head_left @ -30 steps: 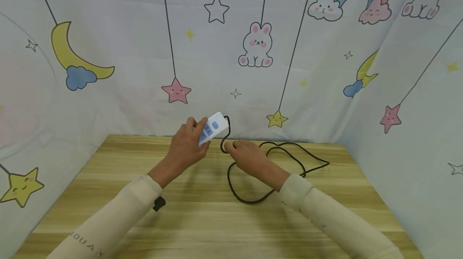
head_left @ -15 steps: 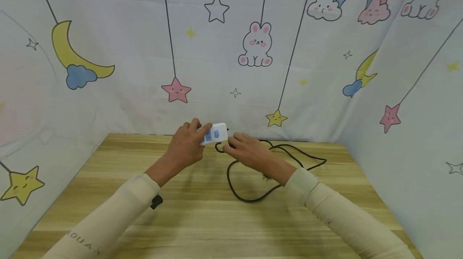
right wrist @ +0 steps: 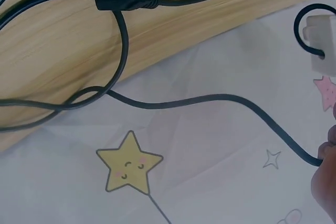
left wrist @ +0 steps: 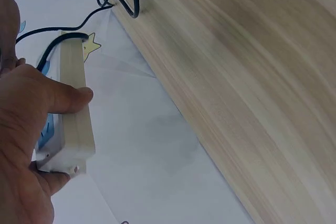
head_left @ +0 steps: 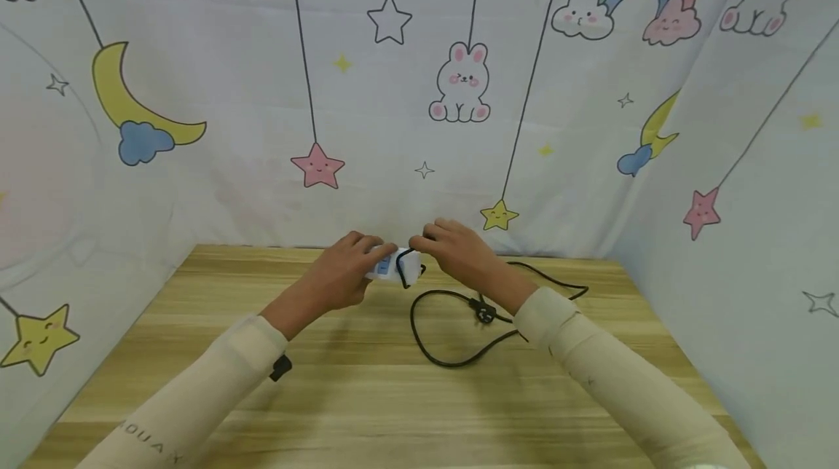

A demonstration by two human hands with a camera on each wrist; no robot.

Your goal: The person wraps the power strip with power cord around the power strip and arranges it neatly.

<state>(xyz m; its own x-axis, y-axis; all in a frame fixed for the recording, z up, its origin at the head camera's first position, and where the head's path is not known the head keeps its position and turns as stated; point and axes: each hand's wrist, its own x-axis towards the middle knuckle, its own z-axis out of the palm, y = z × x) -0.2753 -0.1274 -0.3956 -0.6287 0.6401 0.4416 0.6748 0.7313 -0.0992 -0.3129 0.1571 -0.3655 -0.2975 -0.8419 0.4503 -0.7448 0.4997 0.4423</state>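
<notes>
My left hand [head_left: 341, 272] grips a white power strip [head_left: 409, 267] with blue sockets, holding it above the back of the table. In the left wrist view the thumb lies across the side of the power strip [left wrist: 76, 129]. My right hand [head_left: 462, 254] pinches the black cord [right wrist: 226, 98] just right of the strip. A length of that cord crosses over the strip's face near its right end. The rest of the cord lies in loose loops on the table at the right, with its black plug [head_left: 483, 310] beside my right forearm.
The wooden table [head_left: 367, 396] ends against a white cloth wall [head_left: 249, 90] printed with stars, rabbits and a moon. A small black object [head_left: 280, 367] shows beside the left sleeve. Cloth also hangs on both sides.
The strip has come down and levelled out. My right hand has moved up and brought the cord over the strip's face. The plug has come into view beside the right forearm.
</notes>
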